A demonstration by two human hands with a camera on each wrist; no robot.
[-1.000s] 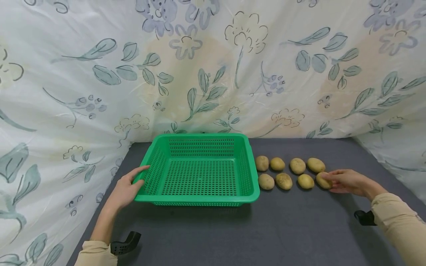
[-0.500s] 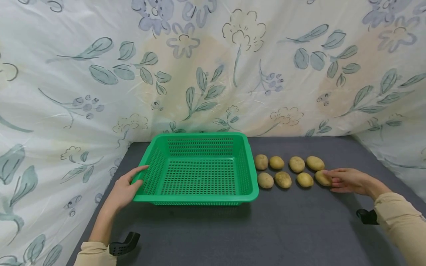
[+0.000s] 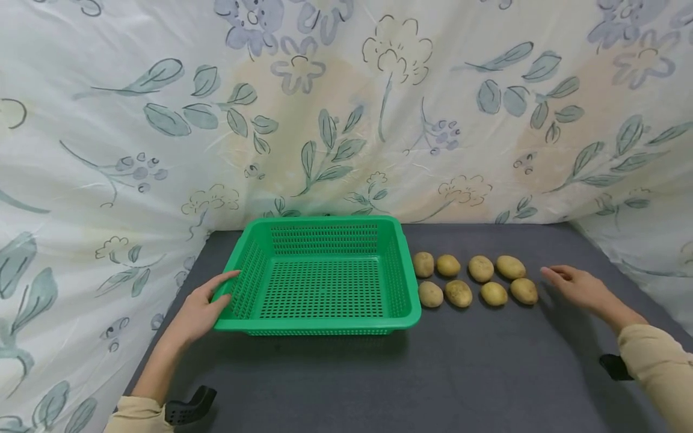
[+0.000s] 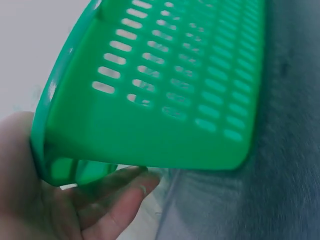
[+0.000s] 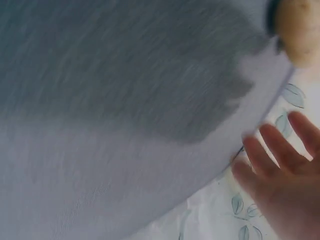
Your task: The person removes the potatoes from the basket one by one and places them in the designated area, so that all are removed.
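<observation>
A green perforated plastic basket (image 3: 319,324) stands on the dark table, with nothing in it. My left hand (image 3: 196,310) grips its left rim; in the left wrist view the fingers (image 4: 117,207) curl beneath the rim's corner. To the right of the basket lie several potatoes in two short rows. My right hand (image 3: 582,291) is held just right of the nearer row's end potato (image 3: 524,291), a small gap away. Nothing is in that hand, and its fingers look loosely extended in the right wrist view, where part of a potato (image 5: 300,32) shows at the top corner.
The back row's left potato (image 3: 423,264) and the front row's left potato (image 3: 430,294) sit close beside the basket's right wall. A flower-printed cloth (image 3: 335,120) hangs behind the table (image 3: 379,385) and along both sides.
My right hand has let go of the front-row end potato and moved off to the right. That potato stays in the row. The left hand keeps its grip on the basket.
</observation>
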